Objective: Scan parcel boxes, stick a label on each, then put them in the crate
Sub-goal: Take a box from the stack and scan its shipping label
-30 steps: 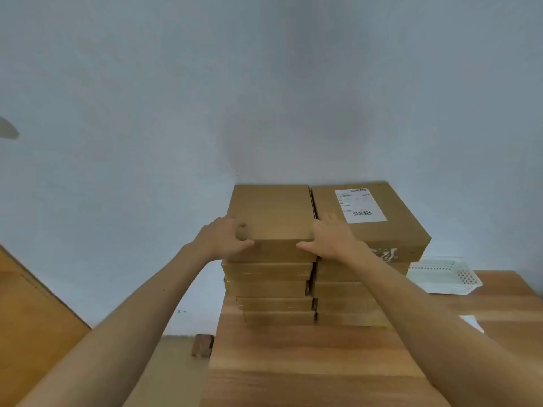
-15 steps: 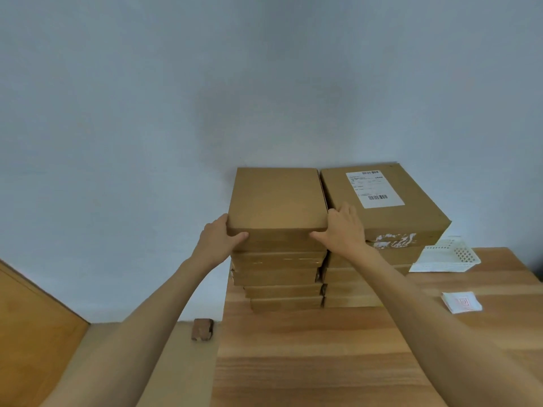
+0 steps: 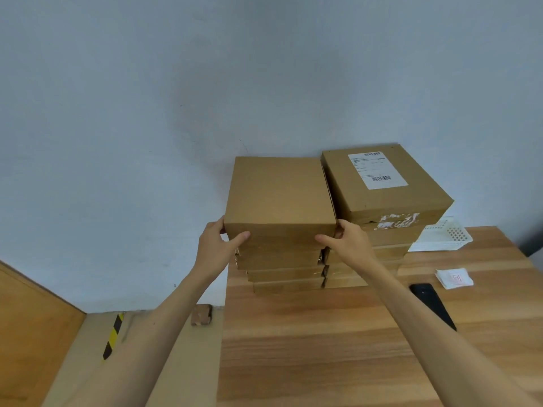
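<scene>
Two stacks of flat brown parcel boxes stand side by side at the back of the wooden table, against the wall. The plain top box of the left stack is gripped at its near corners: my left hand holds the left corner with the thumb on the front face, and my right hand holds the right corner. The right stack's top box carries a white shipping label with barcodes. A small pile of white labels lies on the table to the right.
A white perforated basket sits behind the right stack. A black phone lies on the table by my right forearm. A wooden panel leans at the left, and yellow-black tape marks the floor.
The view has tilted down, bringing the phone and more of the table into sight. Both hands have shifted their grip to the near corners of the top left box, which sits slightly raised at the front.
</scene>
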